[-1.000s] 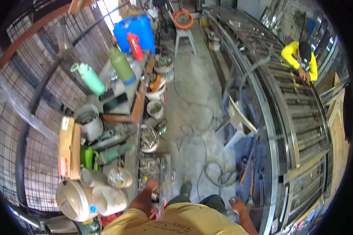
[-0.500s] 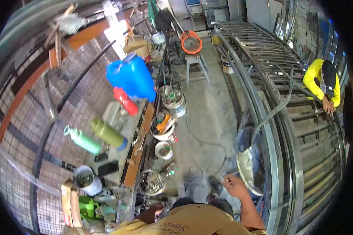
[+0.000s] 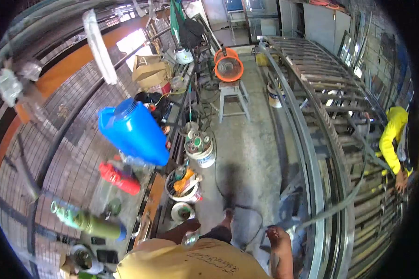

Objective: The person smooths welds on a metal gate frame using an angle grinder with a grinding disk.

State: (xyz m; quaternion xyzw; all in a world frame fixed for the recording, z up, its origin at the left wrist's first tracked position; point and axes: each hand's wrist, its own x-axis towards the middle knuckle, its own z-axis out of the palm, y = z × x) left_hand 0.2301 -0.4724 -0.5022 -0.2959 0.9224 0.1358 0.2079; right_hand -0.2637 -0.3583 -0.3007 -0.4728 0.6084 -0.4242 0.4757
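My right hand (image 3: 278, 238) hangs beside my body at the lower right, near the long metal bars. Its fingers are loosely bent and somewhat apart, and I see nothing in them. My left hand (image 3: 190, 226) is low in front of my yellow shirt (image 3: 186, 260); its fingers are too dark and blurred to read. Just below it shows a clear, shiny object (image 3: 191, 238), possibly a plastic bottle. Closest ahead of the left hand is a small white bucket (image 3: 183, 212) on the floor.
Buckets of parts (image 3: 200, 151) line the left side. A bench (image 3: 146, 204) carries a blue jerrycan (image 3: 135, 132) and bottles (image 3: 118, 178). An orange fan (image 3: 228, 65) tops a grey stool (image 3: 233, 100) ahead. Metal frames (image 3: 312, 153) run along the right, beside a person in yellow (image 3: 392, 139).
My view has moved forward along the aisle; the jerrycan, buckets and fan appear nearer. My legs are in a different stride. The person in yellow now appears lower and farther right.
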